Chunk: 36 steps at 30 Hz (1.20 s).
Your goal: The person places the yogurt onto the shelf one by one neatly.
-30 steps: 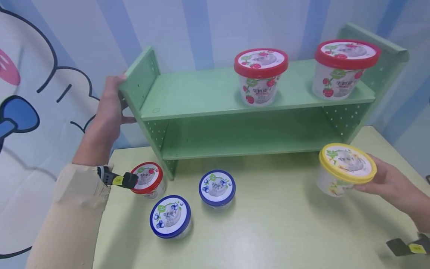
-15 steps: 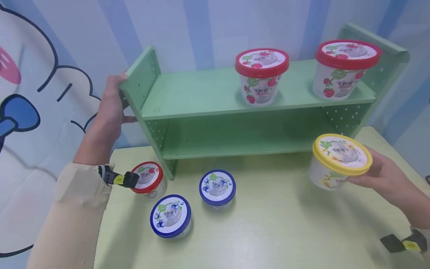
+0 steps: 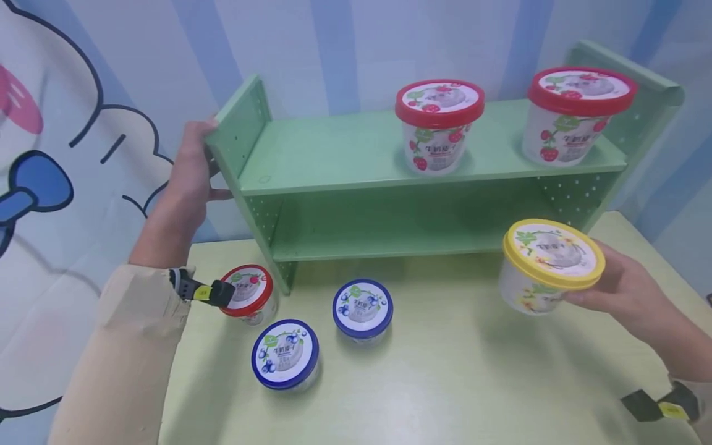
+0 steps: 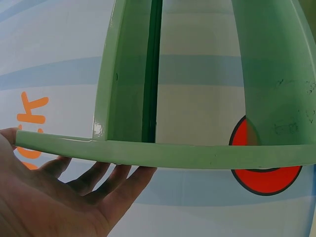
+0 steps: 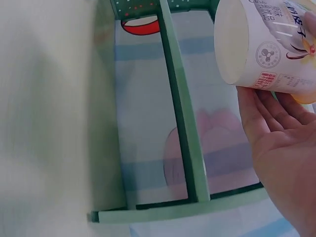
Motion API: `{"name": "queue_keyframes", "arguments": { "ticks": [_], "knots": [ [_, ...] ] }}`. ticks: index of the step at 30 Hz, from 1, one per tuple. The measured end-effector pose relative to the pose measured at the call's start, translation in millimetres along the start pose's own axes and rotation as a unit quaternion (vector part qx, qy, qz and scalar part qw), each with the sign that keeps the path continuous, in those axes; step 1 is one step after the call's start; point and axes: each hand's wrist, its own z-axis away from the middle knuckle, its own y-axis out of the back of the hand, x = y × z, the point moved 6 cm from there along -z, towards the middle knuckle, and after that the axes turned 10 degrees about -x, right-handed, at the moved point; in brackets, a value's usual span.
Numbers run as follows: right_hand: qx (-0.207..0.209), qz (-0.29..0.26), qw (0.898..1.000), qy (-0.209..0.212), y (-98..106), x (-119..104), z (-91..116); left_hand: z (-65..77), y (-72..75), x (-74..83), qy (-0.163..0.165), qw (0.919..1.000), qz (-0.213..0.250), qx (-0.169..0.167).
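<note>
My left hand holds the left side panel of a green two-tier shelf. In the left wrist view its fingers lie against the panel's outer face, with the thumb at the panel's end. A white ice cream tub with a yellow lid is gripped in my right hand, raised above the table before the shelf's right part. The right wrist view shows the tub side-on, fingers along its wall. Two red-lidded tubs, one mid-right and one far right, stand on the upper board.
Two blue-lidded tubs, one nearer and one farther, stand on the pale table. Another red-lidded tub sits by the shelf's left foot, partly hidden by the wrist camera. A striped wall rises behind.
My right hand has carried the yellow-lidded tub left and slightly up, closer to the shelf. The left hand stays on the side panel; the head view has shifted slightly.
</note>
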Motion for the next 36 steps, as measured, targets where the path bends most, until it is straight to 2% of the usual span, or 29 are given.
{"name": "queue_keyframes", "arguments": {
  "ticks": [16,36],
  "knots": [
    [-0.010,-0.047,0.998,0.035,-27.6,-23.8,-18.3,-2.5,1.5,-4.0,0.001,0.9999,0.008,0.007],
    [0.015,-0.048,0.999,0.016,-59.9,-43.1,-39.6,-2.2,1.7,-2.2,-0.003,1.0000,-0.001,0.003]
  ]
}}
